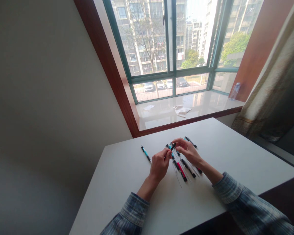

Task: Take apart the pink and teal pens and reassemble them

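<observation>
My left hand is closed in a pinch around a short black pen barrel, held tilted above the table. Curved over its upper end is my right hand, with thumb and fingers apart; whether they touch the barrel is unclear. Below my hands lie a red-and-black pen piece, a black pen piece and several thin refill-like sticks. Blue-and-black pen parts are partly hidden behind my fingers. Apart on the left rests a blue-and-black pen.
The white table meets a window sill bearing a crumpled white cloth or paper and a clear plastic bottle. Beyond my right hand lies another dark pen. A curtain hangs at right, a wall at left.
</observation>
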A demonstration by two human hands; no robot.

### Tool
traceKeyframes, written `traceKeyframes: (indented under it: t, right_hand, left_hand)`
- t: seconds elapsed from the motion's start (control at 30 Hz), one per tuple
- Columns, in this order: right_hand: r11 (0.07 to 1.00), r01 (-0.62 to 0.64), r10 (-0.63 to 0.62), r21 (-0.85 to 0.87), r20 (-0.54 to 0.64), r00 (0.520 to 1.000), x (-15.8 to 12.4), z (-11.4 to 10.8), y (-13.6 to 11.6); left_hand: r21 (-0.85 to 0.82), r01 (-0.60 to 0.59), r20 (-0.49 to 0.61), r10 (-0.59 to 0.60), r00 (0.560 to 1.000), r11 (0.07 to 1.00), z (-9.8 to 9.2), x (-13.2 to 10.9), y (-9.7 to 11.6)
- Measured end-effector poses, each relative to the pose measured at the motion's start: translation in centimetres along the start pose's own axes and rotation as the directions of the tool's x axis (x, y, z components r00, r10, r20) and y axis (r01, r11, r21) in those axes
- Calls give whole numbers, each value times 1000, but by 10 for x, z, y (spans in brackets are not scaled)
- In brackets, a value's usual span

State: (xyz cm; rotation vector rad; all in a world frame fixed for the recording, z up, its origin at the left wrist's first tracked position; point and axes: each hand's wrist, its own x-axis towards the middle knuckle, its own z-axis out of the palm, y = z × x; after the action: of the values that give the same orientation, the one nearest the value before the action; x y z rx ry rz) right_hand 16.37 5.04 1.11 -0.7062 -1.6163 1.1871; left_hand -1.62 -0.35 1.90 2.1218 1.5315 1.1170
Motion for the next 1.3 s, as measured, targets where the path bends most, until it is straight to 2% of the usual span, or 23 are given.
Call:
traceKeyframes:
  t: [0.27, 0.43, 0.6, 0.77, 0.93, 1.07, 1.3]
  right_hand:
    - [982, -83, 87, 167, -15, 996, 0, 0, 1]
    - [978, -91, 102, 189, -53, 993, 0, 1, -1]
    - [947, -132, 139, 294, -5, 990, 0, 0, -5]
    - [957, -122, 141, 264, -55, 989, -1, -2, -4]
    - [924, -150, 165, 352, -14, 986, -1, -3, -2]
    - [950, -139, 161, 280, -56, 985, 0, -3, -2]
    - [946, -137, 156, 294, -44, 987, 0, -4, -1]
  left_hand:
    - [84, -21, -2, 21, 1000, 996, 2, 0, -3]
    - [101, -49, 2, 50, 999, 994, 0, 0, -1]
    - [93, -57, -1, 57, 998, 994, -1, 0, 1]
    - [84, -58, -8, 59, 998, 995, -1, -1, 2]
    - [85, -53, -8, 54, 999, 995, -1, -1, 2]
    - [80, -56, -10, 57, 998, 995, 0, -2, 2]
    - [73, -50, -13, 51, 999, 996, 3, -2, -1]
